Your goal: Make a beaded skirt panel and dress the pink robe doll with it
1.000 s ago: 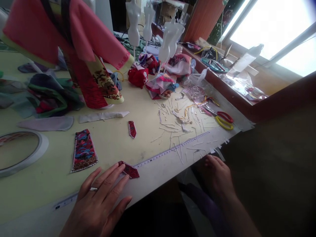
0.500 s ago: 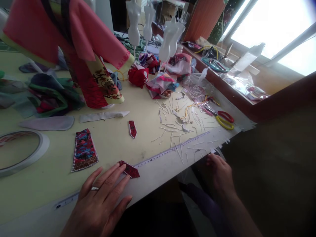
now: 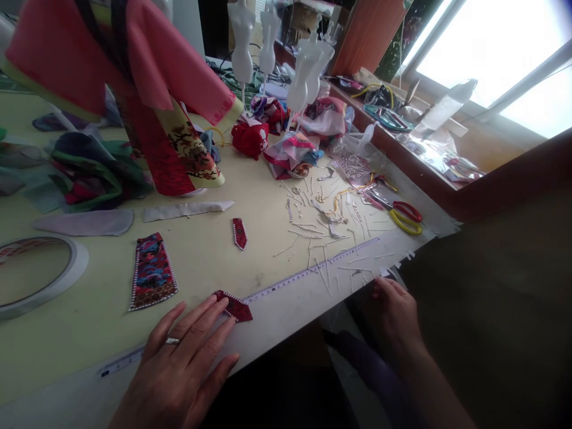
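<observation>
The left hand [image 3: 176, 363] lies open at the near side of the desk [image 3: 67, 333], fingers spread and flat, with no pinch or grip. Its fingertips [image 3: 213, 301] rest on a small red beaded fabric piece [image 3: 235, 307], which lies flat just beside the measuring strip [image 3: 313, 268]. The right hand [image 3: 393, 313] sits well to the right at the desk's near edge, fingers curled down by a ragged white sheet edge [image 3: 397, 262]; whether it has hold of anything cannot be told.

For a piece this small, light and even fingertip pressure seems the sound way to work: steady it from above rather than drag it, so the beaded border isn't caught or pulled. The piece sits close to the near edge, where the desk drops away into shadow, so a slide that way would leave little margin.

Open room lies to the left — bare desk runs between the piece and a larger patterned panel [image 3: 152, 273], with a second small red piece [image 3: 239, 233] farther off. To the right, loose bead strands [image 3: 308, 235] scatter along the strip and would snag a careless sweep. Beyond them, red-and-yellow-handled scissors [image 3: 406, 217] lie near the far right, clear of both hands.
</observation>
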Demonstrator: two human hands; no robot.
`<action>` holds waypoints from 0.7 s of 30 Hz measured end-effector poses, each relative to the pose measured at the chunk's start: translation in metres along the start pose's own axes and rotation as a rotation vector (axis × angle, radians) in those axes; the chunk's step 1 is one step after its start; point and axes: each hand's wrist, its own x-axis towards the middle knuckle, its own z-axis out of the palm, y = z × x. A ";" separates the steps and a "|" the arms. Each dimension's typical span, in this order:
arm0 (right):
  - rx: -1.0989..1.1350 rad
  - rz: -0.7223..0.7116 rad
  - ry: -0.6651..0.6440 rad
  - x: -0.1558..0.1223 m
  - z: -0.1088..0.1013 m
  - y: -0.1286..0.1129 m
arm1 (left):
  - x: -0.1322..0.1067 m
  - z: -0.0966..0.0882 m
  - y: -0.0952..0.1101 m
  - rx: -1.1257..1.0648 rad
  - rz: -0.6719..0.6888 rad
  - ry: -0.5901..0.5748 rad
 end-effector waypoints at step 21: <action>-0.061 -0.105 -0.113 -0.041 0.011 -0.018 | 0.008 -0.009 0.014 -0.081 -0.168 0.063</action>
